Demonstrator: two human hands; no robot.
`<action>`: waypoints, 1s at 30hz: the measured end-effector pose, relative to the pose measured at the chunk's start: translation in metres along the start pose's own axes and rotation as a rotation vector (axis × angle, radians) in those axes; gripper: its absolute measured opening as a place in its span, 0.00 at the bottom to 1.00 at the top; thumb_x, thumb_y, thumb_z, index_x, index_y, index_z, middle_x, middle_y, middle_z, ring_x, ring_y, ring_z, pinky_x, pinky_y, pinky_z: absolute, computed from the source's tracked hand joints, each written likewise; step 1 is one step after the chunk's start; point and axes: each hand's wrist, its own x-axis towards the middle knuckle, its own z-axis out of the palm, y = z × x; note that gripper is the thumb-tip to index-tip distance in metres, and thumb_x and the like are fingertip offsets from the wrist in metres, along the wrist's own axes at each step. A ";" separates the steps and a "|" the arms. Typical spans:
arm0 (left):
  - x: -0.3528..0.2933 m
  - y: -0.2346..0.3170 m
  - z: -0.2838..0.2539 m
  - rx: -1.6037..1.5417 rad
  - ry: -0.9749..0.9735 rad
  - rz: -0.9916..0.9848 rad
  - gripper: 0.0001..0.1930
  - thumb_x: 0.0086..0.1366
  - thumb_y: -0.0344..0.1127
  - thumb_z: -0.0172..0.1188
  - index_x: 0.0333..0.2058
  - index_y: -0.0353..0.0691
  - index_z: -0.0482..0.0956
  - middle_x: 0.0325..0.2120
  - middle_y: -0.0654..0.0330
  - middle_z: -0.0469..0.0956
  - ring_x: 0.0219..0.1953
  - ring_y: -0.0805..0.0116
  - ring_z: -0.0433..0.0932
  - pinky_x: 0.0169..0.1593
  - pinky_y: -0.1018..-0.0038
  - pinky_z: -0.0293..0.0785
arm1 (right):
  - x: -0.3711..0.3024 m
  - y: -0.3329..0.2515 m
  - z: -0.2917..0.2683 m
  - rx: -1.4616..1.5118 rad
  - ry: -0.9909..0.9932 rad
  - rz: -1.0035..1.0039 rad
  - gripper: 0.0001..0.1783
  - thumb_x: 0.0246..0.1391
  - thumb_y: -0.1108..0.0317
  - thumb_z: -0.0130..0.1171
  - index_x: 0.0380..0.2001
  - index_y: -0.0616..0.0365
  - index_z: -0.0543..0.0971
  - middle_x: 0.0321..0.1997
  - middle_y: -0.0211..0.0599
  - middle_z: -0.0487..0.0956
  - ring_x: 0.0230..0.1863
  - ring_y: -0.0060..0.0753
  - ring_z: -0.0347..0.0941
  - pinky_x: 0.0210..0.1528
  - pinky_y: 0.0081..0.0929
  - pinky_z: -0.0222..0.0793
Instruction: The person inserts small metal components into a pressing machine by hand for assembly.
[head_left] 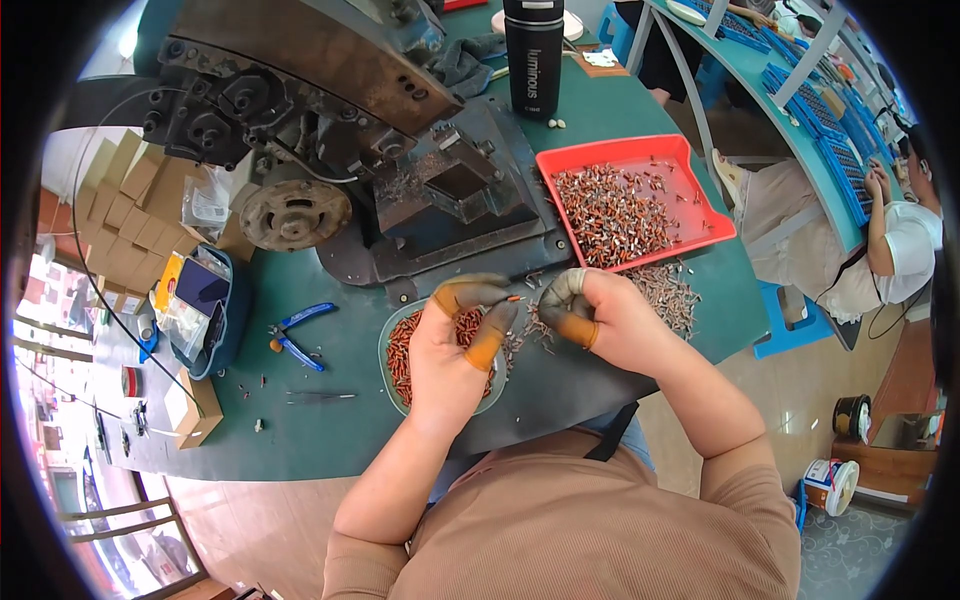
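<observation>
Orange and grey finger covers sit on the fingertips of both hands. Between the thumb and forefinger of my left hand [450, 350] is a small orange-tipped part [514, 298]. My right hand [610, 312] is close beside it with curled fingers pressed together; whatever they hold is hidden. Under my left hand stands a clear bowl [384, 365] of small copper-orange pieces [402, 350], partly covered by the hand. Beyond my right hand lies a red tray [712, 222] heaped with mixed small orange and silvery parts [615, 215]. A pile of thin greyish pieces [668, 298] rests on the table by the tray.
A heavy metal press [450, 190] stands just beyond my hands. Blue-handled pliers [303, 318], tweezers [320, 396] and a blue bin [232, 330] are on the left. A black bottle [533, 65] stands at the back. A co-worker [905, 240] sits at another table on the right.
</observation>
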 end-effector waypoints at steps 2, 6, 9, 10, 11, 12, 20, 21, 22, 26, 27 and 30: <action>0.004 0.000 0.003 -0.011 -0.005 -0.030 0.10 0.60 0.25 0.63 0.41 0.37 0.76 0.42 0.60 0.78 0.46 0.70 0.75 0.52 0.75 0.68 | 0.006 -0.003 0.003 0.074 -0.002 0.044 0.06 0.53 0.73 0.61 0.34 0.62 0.77 0.30 0.33 0.78 0.31 0.23 0.74 0.34 0.23 0.71; 0.008 0.002 0.005 0.117 -0.015 -0.014 0.10 0.59 0.27 0.64 0.39 0.39 0.78 0.38 0.61 0.79 0.43 0.66 0.76 0.48 0.74 0.70 | 0.014 -0.008 0.006 0.139 -0.018 0.083 0.06 0.54 0.72 0.61 0.34 0.62 0.78 0.26 0.33 0.78 0.28 0.20 0.73 0.31 0.23 0.71; 0.011 -0.001 0.003 0.382 0.002 0.134 0.07 0.59 0.29 0.64 0.37 0.41 0.79 0.34 0.60 0.78 0.39 0.61 0.75 0.42 0.71 0.71 | 0.016 -0.007 0.009 0.203 -0.034 0.091 0.04 0.54 0.72 0.61 0.33 0.61 0.78 0.27 0.31 0.78 0.28 0.20 0.73 0.30 0.22 0.70; 0.012 0.000 0.002 0.434 0.004 0.130 0.07 0.59 0.29 0.64 0.37 0.41 0.78 0.34 0.60 0.78 0.39 0.61 0.74 0.42 0.70 0.71 | 0.017 -0.007 0.009 0.267 -0.052 0.128 0.05 0.55 0.72 0.62 0.33 0.60 0.77 0.27 0.28 0.77 0.28 0.16 0.71 0.30 0.19 0.67; 0.012 0.002 0.001 0.488 0.007 0.126 0.07 0.59 0.29 0.64 0.36 0.40 0.78 0.34 0.60 0.78 0.39 0.61 0.74 0.42 0.70 0.71 | 0.018 -0.008 0.009 0.333 -0.073 0.164 0.06 0.56 0.71 0.62 0.34 0.59 0.76 0.28 0.24 0.75 0.29 0.12 0.68 0.29 0.15 0.64; 0.012 0.003 0.001 0.489 0.010 0.129 0.07 0.59 0.29 0.64 0.36 0.40 0.78 0.34 0.60 0.78 0.39 0.61 0.74 0.42 0.70 0.71 | 0.018 -0.008 0.011 0.331 -0.074 0.160 0.06 0.56 0.71 0.62 0.34 0.59 0.76 0.28 0.24 0.75 0.29 0.12 0.68 0.29 0.15 0.64; 0.018 0.007 0.003 0.295 0.102 0.045 0.06 0.62 0.28 0.61 0.38 0.39 0.76 0.34 0.61 0.76 0.35 0.71 0.74 0.36 0.76 0.71 | 0.020 -0.005 0.032 0.736 0.072 0.221 0.04 0.57 0.72 0.60 0.36 0.56 0.77 0.26 0.27 0.78 0.20 0.15 0.71 0.18 0.14 0.59; 0.019 0.009 0.003 0.296 0.105 0.047 0.06 0.62 0.28 0.61 0.38 0.39 0.76 0.34 0.61 0.76 0.35 0.71 0.74 0.36 0.76 0.71 | 0.020 -0.001 0.033 0.761 0.073 0.203 0.05 0.58 0.71 0.60 0.37 0.55 0.77 0.27 0.27 0.79 0.22 0.14 0.72 0.18 0.15 0.59; 0.020 0.013 0.004 0.288 0.100 0.013 0.06 0.62 0.28 0.62 0.37 0.39 0.76 0.34 0.60 0.76 0.35 0.70 0.74 0.37 0.75 0.71 | 0.021 0.000 0.034 0.760 0.071 0.200 0.05 0.58 0.71 0.60 0.37 0.55 0.77 0.27 0.27 0.79 0.22 0.14 0.72 0.18 0.15 0.59; 0.032 0.008 -0.007 0.470 0.125 0.224 0.06 0.59 0.28 0.63 0.35 0.39 0.77 0.32 0.59 0.77 0.36 0.62 0.74 0.42 0.71 0.69 | 0.030 -0.010 0.034 0.784 0.132 0.183 0.02 0.57 0.73 0.59 0.34 0.56 0.77 0.26 0.29 0.79 0.21 0.16 0.73 0.18 0.13 0.60; 0.038 0.014 -0.010 0.449 0.188 0.168 0.05 0.57 0.29 0.65 0.33 0.40 0.78 0.31 0.58 0.77 0.38 0.58 0.74 0.44 0.68 0.68 | 0.032 -0.018 0.032 0.805 0.192 0.202 0.01 0.57 0.73 0.59 0.31 0.56 0.77 0.25 0.29 0.79 0.19 0.16 0.72 0.18 0.13 0.60; 0.066 0.019 -0.025 0.673 0.339 0.442 0.06 0.57 0.29 0.67 0.32 0.40 0.80 0.31 0.59 0.78 0.36 0.62 0.75 0.44 0.72 0.69 | 0.057 -0.028 0.009 0.659 0.267 0.114 0.02 0.57 0.71 0.59 0.32 0.54 0.76 0.27 0.30 0.80 0.20 0.15 0.72 0.18 0.12 0.58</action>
